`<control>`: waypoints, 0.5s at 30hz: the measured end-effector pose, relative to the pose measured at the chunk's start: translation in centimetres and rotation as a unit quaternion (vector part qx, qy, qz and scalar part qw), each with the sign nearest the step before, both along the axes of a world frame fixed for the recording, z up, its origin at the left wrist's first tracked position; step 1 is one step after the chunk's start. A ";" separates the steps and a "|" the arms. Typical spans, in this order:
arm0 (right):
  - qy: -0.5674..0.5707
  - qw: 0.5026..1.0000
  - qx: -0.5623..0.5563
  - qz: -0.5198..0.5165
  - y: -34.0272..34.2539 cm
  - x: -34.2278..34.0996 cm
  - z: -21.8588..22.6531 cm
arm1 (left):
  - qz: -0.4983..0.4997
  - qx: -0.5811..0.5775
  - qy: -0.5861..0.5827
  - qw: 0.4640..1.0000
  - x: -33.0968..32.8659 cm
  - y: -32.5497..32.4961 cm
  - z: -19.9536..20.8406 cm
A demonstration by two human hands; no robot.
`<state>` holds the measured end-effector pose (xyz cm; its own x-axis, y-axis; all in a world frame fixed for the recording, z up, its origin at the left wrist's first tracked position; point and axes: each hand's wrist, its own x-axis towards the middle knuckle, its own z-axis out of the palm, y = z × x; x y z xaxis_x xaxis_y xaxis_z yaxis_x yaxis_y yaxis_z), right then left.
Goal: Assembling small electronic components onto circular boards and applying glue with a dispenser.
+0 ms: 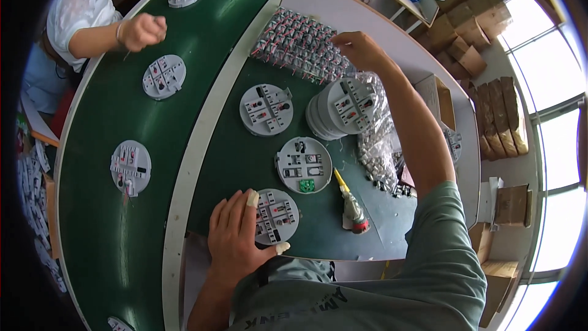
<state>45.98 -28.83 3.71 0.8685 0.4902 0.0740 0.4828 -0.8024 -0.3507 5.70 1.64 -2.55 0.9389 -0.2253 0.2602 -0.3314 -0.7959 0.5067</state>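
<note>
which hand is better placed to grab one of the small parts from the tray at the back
Right. The right hand is stretched out with its fingers on the tray of small parts, while the left hand rests on the nearest round grey plate, close to the body.

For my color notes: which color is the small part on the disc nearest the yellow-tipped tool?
Green, seen in the head view: small part on grey disc.

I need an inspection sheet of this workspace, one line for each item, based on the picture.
Surface: green mat beside a green conveyor belt.
Job's things: grey round plate under left hand; tray of small parts at right hand.
Clutter: more round plates, one stack, plastic bags of parts, a yellow-tipped tool.
Hands: left rests on plate; right reaches into tray.
Cables: nothing seen.
Surroundings: a co-worker's hand across the belt; cardboard boxes by windows.
</note>
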 end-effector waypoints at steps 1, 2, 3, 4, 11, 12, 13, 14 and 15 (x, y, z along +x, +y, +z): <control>0.025 1.000 0.010 -0.004 0.6 0.6 -0.5 | 0.005 0.002 0.000 1.000 -0.1 0.0 -0.2; 0.025 1.000 0.010 -0.003 0.8 1.1 -0.9 | 0.009 0.003 0.001 1.000 0.0 0.0 -0.3; 0.019 1.000 0.013 0.002 0.9 1.5 -1.3 | 0.009 0.004 0.001 1.000 0.2 0.0 -0.4; 0.012 1.000 0.017 0.006 0.8 1.8 -1.6 | 0.011 0.006 -0.002 1.000 0.5 0.0 -0.3; 0.016 0.998 0.058 0.026 1.3 0.8 -1.2 | 0.017 0.020 0.000 1.000 0.7 0.1 -0.3; 0.022 0.997 0.064 0.031 1.5 0.7 -1.1 | 0.019 0.019 0.000 1.000 0.8 0.0 -0.3; 0.026 0.996 0.070 0.037 1.7 0.6 -1.0 | 0.021 0.019 0.000 1.000 0.7 0.0 -0.2; 0.026 0.996 0.073 0.038 1.7 0.6 -0.8 | 0.024 0.019 -0.001 1.000 0.7 0.1 -0.2; 0.028 0.997 0.063 0.027 1.3 0.6 -0.5 | 0.025 0.020 -0.001 0.999 0.7 0.0 -0.3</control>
<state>46.61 -27.57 3.21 0.8454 0.5265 0.0898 0.5012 -0.7239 -0.4740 6.42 1.68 -2.81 0.9487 -0.1893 0.2533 -0.2922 -0.8310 0.4733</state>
